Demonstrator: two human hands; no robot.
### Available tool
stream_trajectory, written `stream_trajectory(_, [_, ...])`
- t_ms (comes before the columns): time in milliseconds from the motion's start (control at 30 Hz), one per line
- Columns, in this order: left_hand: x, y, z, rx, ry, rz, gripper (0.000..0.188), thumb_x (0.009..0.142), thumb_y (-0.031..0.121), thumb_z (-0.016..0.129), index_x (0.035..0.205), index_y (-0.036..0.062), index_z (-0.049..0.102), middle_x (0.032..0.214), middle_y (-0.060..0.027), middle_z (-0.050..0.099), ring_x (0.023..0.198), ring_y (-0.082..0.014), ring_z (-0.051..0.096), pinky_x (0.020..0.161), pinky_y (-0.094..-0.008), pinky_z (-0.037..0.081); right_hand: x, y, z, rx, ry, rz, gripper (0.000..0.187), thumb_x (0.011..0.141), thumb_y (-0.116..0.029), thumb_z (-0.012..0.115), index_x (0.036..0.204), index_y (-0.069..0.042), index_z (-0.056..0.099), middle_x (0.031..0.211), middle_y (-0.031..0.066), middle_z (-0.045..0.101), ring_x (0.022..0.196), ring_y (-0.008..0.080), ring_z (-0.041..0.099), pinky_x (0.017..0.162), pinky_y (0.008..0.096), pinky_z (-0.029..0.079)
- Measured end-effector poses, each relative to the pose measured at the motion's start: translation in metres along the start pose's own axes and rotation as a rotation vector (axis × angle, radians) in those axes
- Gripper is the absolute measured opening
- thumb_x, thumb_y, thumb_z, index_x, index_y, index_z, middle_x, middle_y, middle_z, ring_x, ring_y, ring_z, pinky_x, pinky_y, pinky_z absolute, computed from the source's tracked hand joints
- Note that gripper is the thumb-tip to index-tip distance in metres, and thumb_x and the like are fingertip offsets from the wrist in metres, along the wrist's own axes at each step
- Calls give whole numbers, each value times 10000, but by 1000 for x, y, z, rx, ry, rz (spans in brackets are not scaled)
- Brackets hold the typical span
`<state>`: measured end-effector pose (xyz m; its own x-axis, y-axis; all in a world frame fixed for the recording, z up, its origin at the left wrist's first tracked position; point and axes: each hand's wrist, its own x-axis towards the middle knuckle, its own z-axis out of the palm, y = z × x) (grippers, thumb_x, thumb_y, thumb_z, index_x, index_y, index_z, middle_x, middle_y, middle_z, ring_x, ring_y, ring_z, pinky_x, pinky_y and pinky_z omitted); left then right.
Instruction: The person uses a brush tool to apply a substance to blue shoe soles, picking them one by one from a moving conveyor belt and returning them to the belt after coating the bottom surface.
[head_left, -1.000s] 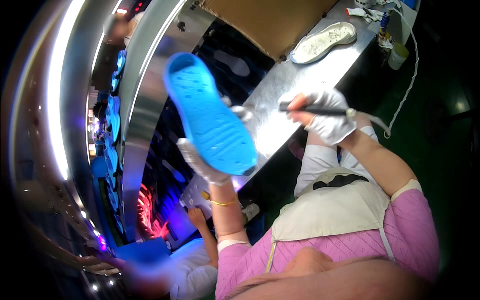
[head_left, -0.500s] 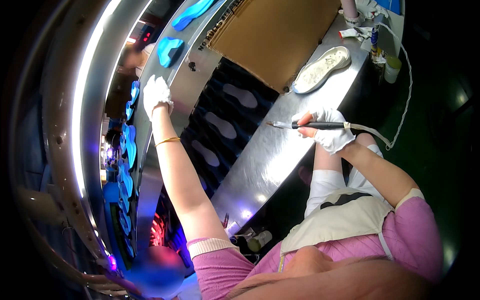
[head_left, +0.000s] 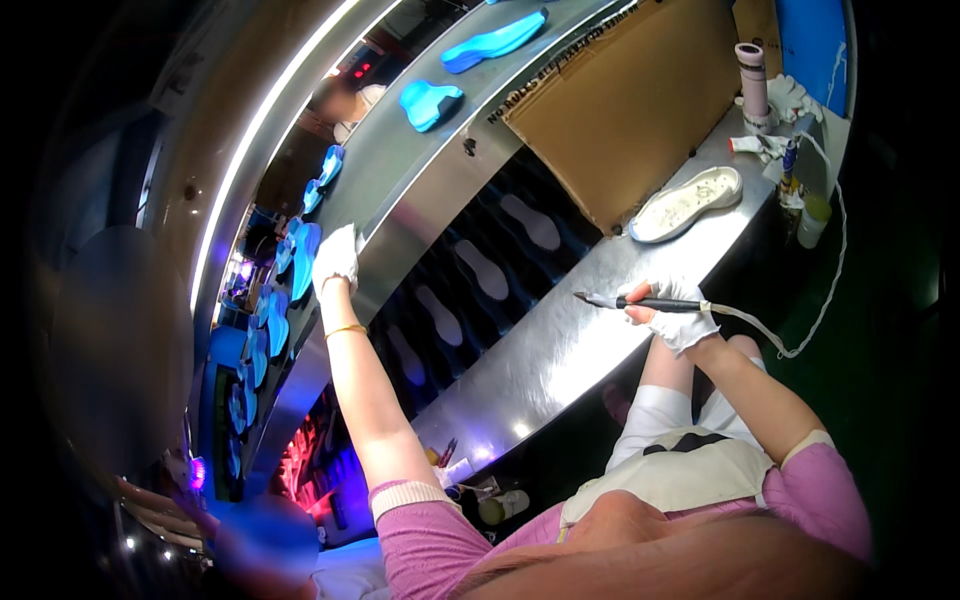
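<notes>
My right hand (head_left: 678, 312), in a white glove with some fingertips bare, is closed around a brush (head_left: 655, 303) with a dark handle. Its bristles point left over the metal bench, and a pale tube runs from the handle's rear end. My left hand (head_left: 337, 258), also gloved in white, reaches out to the near edge of the conveyor belt (head_left: 395, 165); how its fingers are bent does not show clearly. Blue shoe soles (head_left: 495, 42) lie along the belt, one cupped blue piece (head_left: 428, 104) beyond my left hand. A white shoe (head_left: 688, 205) rests on the bench, apart from both hands.
A cardboard sheet (head_left: 635, 100) stands between belt and bench. Dark racks of pale sole shapes (head_left: 480, 268) sit below the belt. At the bench's far end are a pink bottle (head_left: 752, 85), gloves (head_left: 792, 97) and a jar (head_left: 815, 215). Another person (head_left: 345, 105) is across the belt.
The whole view has shifted, so bench, belt and shoe appear farther right. My right hand still holds the brush; my left hand remains at the belt edge.
</notes>
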<state>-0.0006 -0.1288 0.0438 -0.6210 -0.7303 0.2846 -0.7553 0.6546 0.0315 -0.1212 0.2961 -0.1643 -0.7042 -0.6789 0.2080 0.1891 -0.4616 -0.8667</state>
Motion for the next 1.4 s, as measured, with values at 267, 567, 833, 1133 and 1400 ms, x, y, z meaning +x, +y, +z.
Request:
stream_trajectory(267, [-52,-30,12,368,403,138,285,919,210,388,1084,79,579,1069,-124,613,965,-277,587,836,-370,466,2,-8,16,11,-65,-6,154,765,57,653,887,-9,588,879,94,632,729,113,617,676,218,508])
stream_trajectory(567, [-91,3,15,262,743,44,135,819,188,485,794,90,575,759,-91,561,746,-270,538,734,-390,418,2,-1,14,-29,-72,-25,144,765,62,645,883,-4,594,869,105,635,711,129,613,675,240,512])
stream_trajectory(833, [-90,-7,28,66,998,102,159,787,221,528,840,79,575,810,-97,557,826,-282,530,864,-421,384,-3,-8,29,-97,-78,27,162,771,43,630,916,-6,575,845,100,626,683,136,591,666,256,494])
stream_trajectory(1133, [-87,-14,43,-20,1170,161,197,770,183,543,904,48,595,868,-136,590,869,-305,538,942,-473,356,2,-8,24,-216,-61,92,159,767,30,640,896,-39,577,851,91,640,580,97,563,533,194,445])
stream_trajectory(1400, [-81,-23,52,-25,1298,205,188,758,143,576,914,40,601,910,-148,604,885,-321,550,953,-513,355,2,-1,37,-176,-64,104,156,760,18,640,889,-54,588,803,82,642,558,102,538,514,197,412])
